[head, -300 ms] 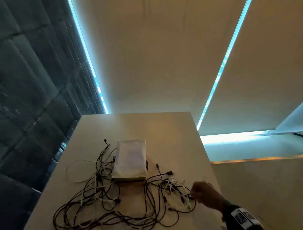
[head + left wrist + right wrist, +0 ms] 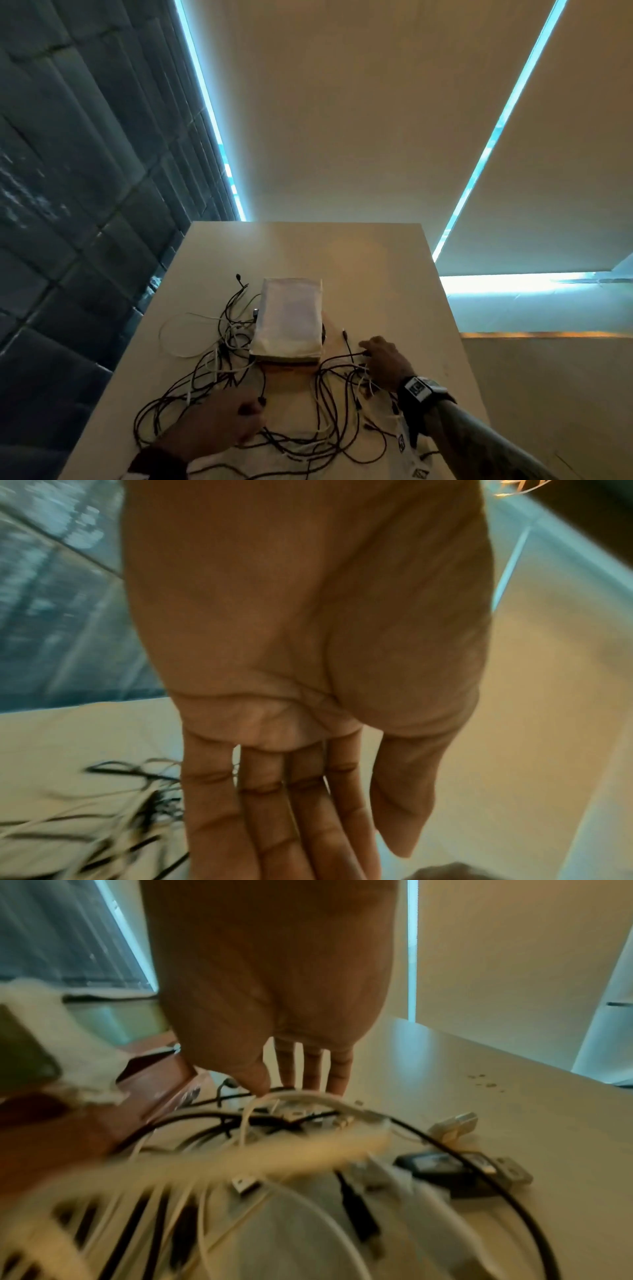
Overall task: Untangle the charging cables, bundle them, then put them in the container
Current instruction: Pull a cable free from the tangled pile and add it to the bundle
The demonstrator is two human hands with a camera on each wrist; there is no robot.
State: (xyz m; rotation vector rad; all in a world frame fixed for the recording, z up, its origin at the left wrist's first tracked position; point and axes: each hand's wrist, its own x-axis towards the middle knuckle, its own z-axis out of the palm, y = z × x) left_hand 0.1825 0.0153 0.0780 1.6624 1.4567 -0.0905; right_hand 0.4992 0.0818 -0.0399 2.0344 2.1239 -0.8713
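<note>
A tangle of black and white charging cables (image 2: 308,404) sprawls over the near half of the table (image 2: 342,253), around a box-like container (image 2: 287,318) draped in white fabric. My left hand (image 2: 219,425) hovers low over the cables at the front left. Its palm and straight fingers (image 2: 291,791) hold nothing, with blurred cables (image 2: 137,804) beside them. My right hand (image 2: 380,363) is just right of the container. Its fingertips (image 2: 308,1080) point down onto a black and a white cable (image 2: 308,1099), and no clear pinch shows. The container's brown side (image 2: 147,1091) is to their left.
Several USB plugs (image 2: 462,1123) lie loose on the table under my right wrist. A dark padded wall (image 2: 85,205) runs along the left. The table's right edge (image 2: 455,342) drops off close to my right hand. Bare tabletop lies beyond the container.
My left hand has come into view over the front cables. My right hand has moved forward and left from the table's right edge to the cables beside the container.
</note>
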